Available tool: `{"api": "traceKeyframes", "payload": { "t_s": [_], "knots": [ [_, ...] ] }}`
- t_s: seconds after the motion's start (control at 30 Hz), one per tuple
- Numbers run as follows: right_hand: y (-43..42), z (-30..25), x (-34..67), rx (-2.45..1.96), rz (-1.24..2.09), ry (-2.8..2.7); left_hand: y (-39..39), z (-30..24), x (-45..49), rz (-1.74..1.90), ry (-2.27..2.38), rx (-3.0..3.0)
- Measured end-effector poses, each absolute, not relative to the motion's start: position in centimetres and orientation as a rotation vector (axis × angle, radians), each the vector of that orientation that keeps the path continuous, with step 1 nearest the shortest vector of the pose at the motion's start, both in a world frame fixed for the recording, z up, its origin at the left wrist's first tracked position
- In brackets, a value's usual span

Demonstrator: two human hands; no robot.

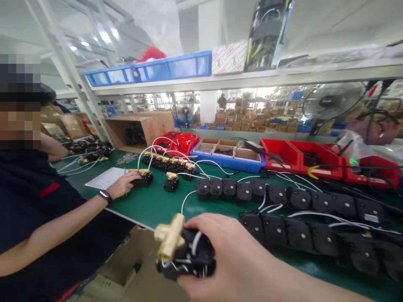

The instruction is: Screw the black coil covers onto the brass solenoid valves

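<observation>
My right hand [233, 256] reaches in from the lower right, its fingers closed around a black valve actuator [201, 260] with a brass tee fitting [171, 239] on its left side. This unit is held in the air at the front edge of the table. A white cable comes off it, and thin wires show on its underside. Ahead of it on the green table stands a similar unit [171, 183], brass part upward. Right of my hand lie two long rows of black-cased units [299, 235]. My left hand is out of view.
At left, a co-worker's hand [124, 184] touches another brass-topped unit [144, 178] beside a white sheet [106, 178]. Behind are red bins [317, 157], a blue divided tray [226, 161] and a cardboard box [141, 130]. White cables cross the table; a shelf [195, 87] runs overhead.
</observation>
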State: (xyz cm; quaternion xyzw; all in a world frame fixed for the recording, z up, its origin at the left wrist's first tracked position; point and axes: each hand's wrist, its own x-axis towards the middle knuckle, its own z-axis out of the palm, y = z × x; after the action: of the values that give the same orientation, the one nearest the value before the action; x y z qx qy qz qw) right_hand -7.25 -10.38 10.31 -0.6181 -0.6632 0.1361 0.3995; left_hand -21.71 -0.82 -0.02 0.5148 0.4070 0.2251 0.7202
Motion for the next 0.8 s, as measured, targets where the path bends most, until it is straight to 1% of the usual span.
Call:
{"api": "traceKeyframes", "payload": {
  "t_s": [0.1,0.23,0.33,0.43,0.53,0.63,0.7,0.8],
  "knots": [
    [-3.8,10.6,-9.9,-1.738,0.471,-1.743,5.7,2.7,-21.9,0.675,0.942,1.134],
    [3.7,7.4,-12.1,-1.838,0.445,-1.769,13.4,5.5,-22.2,0.768,0.966,1.143],
    [7.9,4.7,-12.6,-1.853,0.408,-1.764,17.3,6.6,-22.3,0.816,0.970,1.166],
    [10.7,3.1,-12.6,-1.869,0.392,-1.759,19.5,7.0,-22.0,0.831,0.970,1.173],
    [12.3,2.2,-12.5,-1.884,0.383,-1.745,20.4,7.4,-21.3,0.827,0.975,1.146],
    [13.0,1.6,-12.5,-1.900,0.381,-1.730,19.5,7.6,-20.8,0.799,0.995,1.096],
    [13.2,1.4,-12.4,-1.909,0.375,-1.723,17.5,7.2,-21.0,0.770,1.020,1.052],
    [12.9,2.0,-12.3,-1.899,0.336,-1.728,11.8,5.2,-22.3,0.713,1.063,0.982]
  ]
}}
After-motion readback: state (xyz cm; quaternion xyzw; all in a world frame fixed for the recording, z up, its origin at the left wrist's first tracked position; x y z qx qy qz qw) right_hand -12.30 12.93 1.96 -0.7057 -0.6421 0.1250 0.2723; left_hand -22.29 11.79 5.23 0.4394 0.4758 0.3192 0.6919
